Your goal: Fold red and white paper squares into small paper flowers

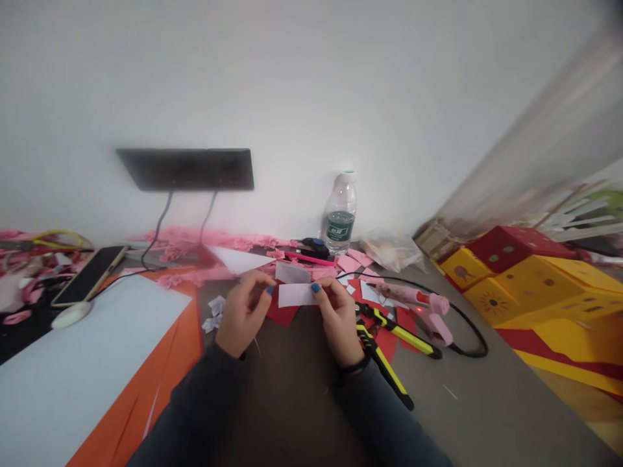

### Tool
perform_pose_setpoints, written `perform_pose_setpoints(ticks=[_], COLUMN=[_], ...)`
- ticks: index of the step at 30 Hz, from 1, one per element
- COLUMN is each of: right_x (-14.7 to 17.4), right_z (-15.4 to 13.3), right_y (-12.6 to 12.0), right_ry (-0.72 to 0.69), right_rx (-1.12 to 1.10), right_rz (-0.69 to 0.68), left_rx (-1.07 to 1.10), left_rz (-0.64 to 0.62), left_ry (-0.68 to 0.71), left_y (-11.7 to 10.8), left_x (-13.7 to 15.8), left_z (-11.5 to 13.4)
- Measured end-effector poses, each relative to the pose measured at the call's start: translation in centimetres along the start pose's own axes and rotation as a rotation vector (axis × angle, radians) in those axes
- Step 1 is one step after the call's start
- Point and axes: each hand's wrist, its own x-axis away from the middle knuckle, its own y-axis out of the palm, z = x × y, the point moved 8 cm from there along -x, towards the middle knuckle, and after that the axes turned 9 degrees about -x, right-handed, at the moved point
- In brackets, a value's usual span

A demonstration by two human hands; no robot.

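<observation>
A small white paper strip (294, 296) is pinched at its right end between the thumb and fingers of my right hand (339, 319). Just off the strip's left end is my left hand (244, 312), its fingers curled and thumb tip close to the index finger. Whether anything is between those fingertips is hidden. Behind the strip stands another pale paper piece (293, 272). Red paper scraps (283, 316) lie beneath. Crumpled white paper pieces (214, 312) rest left of my left hand. Yellow-and-black handled pliers (389, 332) lie right of my right hand.
A pink glue gun (431, 314) with a lit red light and black cable lies to the right. Against the wall stands a water bottle (341, 217). White sheets (97, 363) over orange paper (182, 344), and a phone (92, 275), are left. Yellow and red boxes (545, 288) are right.
</observation>
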Motion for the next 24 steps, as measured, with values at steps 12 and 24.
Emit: perform_pose_setpoints(ticks=[12, 24], right_x=[0.2, 0.4], right_z=[0.5, 0.2], right_y=[1.2, 2.1], right_ry=[0.077, 0.033], right_rx=[-0.059, -0.098], right_rz=[-0.125, -0.211], left_rx=[-0.195, -0.117], left_rz=[-0.116, -0.083], left_ry=[0.191, 0.097], left_y=[1.9, 1.7], left_x=[0.6, 0.2], left_z=[1.8, 1.2])
